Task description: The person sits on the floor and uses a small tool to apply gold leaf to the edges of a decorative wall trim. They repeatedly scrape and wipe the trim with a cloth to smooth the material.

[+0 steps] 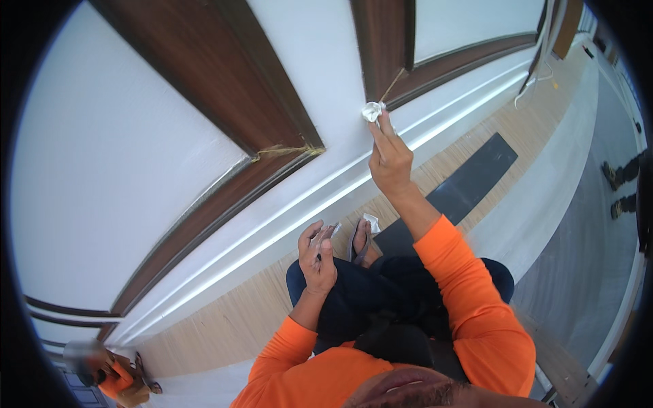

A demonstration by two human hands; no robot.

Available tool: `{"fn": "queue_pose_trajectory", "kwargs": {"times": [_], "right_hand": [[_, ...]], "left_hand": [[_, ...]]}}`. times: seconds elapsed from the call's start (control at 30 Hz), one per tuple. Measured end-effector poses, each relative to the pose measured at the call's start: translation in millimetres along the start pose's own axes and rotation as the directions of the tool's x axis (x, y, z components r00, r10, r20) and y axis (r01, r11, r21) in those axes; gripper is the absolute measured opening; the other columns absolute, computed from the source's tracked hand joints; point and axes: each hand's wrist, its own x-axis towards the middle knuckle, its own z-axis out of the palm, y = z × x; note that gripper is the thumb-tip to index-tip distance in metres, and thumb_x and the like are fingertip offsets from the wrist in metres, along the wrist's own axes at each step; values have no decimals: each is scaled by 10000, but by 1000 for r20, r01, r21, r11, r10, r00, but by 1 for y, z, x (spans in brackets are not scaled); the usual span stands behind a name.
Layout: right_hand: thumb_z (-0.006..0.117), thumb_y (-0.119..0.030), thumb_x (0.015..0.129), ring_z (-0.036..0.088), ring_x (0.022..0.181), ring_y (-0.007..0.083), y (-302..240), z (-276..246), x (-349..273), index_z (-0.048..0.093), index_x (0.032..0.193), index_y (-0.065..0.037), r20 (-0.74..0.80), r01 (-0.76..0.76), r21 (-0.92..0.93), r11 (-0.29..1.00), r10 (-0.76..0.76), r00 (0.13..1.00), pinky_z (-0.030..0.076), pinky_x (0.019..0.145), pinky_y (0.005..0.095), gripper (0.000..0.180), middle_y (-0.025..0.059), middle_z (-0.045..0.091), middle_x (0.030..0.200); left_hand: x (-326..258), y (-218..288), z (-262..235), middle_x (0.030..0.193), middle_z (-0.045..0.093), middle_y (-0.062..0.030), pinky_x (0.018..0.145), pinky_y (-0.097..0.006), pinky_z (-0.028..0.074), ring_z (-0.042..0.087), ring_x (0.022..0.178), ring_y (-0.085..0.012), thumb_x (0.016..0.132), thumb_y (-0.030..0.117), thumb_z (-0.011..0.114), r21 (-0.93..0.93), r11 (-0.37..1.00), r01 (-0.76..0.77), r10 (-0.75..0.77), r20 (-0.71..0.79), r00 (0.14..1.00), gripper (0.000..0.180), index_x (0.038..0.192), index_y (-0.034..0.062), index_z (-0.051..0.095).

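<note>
White wad: you have the crumpled white wad near 1 o'clock from the centre of the view, over the lower-left corner of the right-hand brown frame.
Right hand: your right hand reaches up at 1 o'clock, its fingers pinching the wad at their tips.
Left hand: your left hand sits just off 6 o'clock, fingers half curled; the shiny pale scrap at their tips may be film, and you cannot tell whether they grip it.
Wall: white, with a second brown frame at 11 o'clock; a ragged yellowish line crosses its lower corner joint.
Skirting: a white ledged skirting runs beneath both frames.
Floor: pale wood-look boards follow the wall, and a grey floor spreads between 3 and 4 o'clock.
By your foot: a white crumpled piece lies beside your sandal, near a long dark board stretching towards 2 o'clock.
Room: a white cable trails at 2 o'clock; a co-worker in orange is near 8 o'clock, and another person's legs show at 3.
</note>
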Motion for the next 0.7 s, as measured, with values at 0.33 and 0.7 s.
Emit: {"fn": "queue_pose_trajectory", "kwargs": {"times": [0.33, 0.7], "right_hand": [[661, 58, 973, 669, 856, 91, -66, -60, -64, 703, 1212, 45, 777, -878, 439, -191, 572, 264, 551, 755, 238, 244, 42, 736, 1027], [682, -252, 1034, 693, 840, 134, -84, -114, -117, 751, 1157, 56, 583, -897, 254, 361, 683, 440, 535, 706, 279, 338, 88, 767, 940]], "left_hand": [[12, 13, 1, 1482, 572, -147, 1159, -342, 378, 563, 1314, -212, 1115, 181, 525, -584, 721, 374, -301, 222, 927, 345, 1323, -68, 639], [-19, 47, -18, 1233, 705, -106, 959, -398, 569, 681, 1133, -216, 1084, 216, 608, -758, 478, 445, -457, 218, 862, 295, 1230, -34, 667]]}}
